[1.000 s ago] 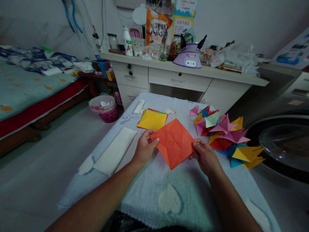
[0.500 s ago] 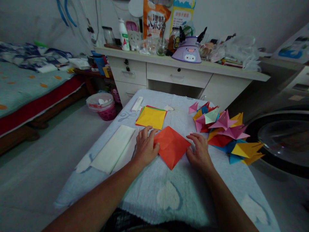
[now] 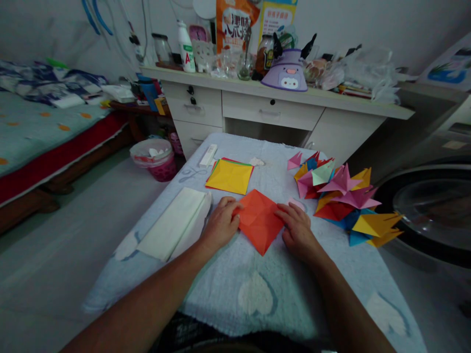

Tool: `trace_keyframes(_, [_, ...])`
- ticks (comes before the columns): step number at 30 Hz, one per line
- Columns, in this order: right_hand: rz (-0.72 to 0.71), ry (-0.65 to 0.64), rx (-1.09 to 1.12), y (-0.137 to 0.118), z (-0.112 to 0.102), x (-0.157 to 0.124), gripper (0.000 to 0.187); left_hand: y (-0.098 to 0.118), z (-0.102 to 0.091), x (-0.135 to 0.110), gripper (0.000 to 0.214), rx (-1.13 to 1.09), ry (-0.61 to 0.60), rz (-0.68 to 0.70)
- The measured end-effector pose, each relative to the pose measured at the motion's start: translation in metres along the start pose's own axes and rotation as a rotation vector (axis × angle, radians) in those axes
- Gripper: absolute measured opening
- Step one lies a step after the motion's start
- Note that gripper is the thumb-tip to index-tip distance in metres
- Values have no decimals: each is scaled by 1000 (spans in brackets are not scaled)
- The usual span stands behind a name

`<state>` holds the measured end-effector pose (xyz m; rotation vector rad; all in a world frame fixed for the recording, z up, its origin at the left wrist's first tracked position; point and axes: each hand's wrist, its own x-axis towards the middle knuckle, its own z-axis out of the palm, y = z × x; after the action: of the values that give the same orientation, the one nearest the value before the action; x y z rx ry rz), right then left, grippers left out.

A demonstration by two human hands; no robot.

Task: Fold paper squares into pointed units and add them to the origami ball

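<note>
An orange folded paper lies as a diamond on the light blue towel that covers the table. My left hand presses its left corner with fingers curled down on it. My right hand presses its right side, fingers laid flat over the edge. A stack of square coloured sheets, yellow on top, lies just beyond the orange paper. A heap of folded pointed paper shapes in pink, yellow, blue and red sits to the right of my right hand.
A folded white cloth lies at the table's left edge, a small white tube farther back. Behind stands a cluttered white desk. A pink bin and a bed are at left, a washing machine at right.
The orange paper was held up unfolded in both hands a second ago. It now lies on the towel, narrower, with both hands pushing its sides inward.
</note>
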<state>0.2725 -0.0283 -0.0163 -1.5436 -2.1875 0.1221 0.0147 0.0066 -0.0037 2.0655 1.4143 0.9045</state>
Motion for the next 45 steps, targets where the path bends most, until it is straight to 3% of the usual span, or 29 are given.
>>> trace_keyframes(10, [-60, 23, -25, 1, -3, 4, 29, -1, -1, 5, 35, -163, -58, -29])
trace_keyframes(18, [-133, 128, 8, -4, -12, 4, 18, 9, -6, 2, 41, 117, 1, 80])
trace_keyframes(24, [-54, 110, 68, -5, -19, 4, 17, 14, -19, 0, 64, -165, -273, 255])
trace_keyframes(27, [-40, 101, 131, -3, -22, 4, 17, 12, -18, -2, 78, -177, -318, 283])
trace_keyframes(29, [-41, 92, 174, -3, -23, 4, 18, 9, -15, -2, 73, -115, -302, 279])
trace_keyframes(35, [-21, 45, 252, -10, -24, 3, 20, 5, -9, 2, 21, -73, -291, 318])
trace_keyframes(40, [-30, -52, 250, -14, -24, 2, 29, 12, -14, -3, 17, -147, -313, 334])
trace_keyframes(45, [-39, -108, 316, -15, -25, 5, 20, 15, -16, -6, 13, -59, -313, 292])
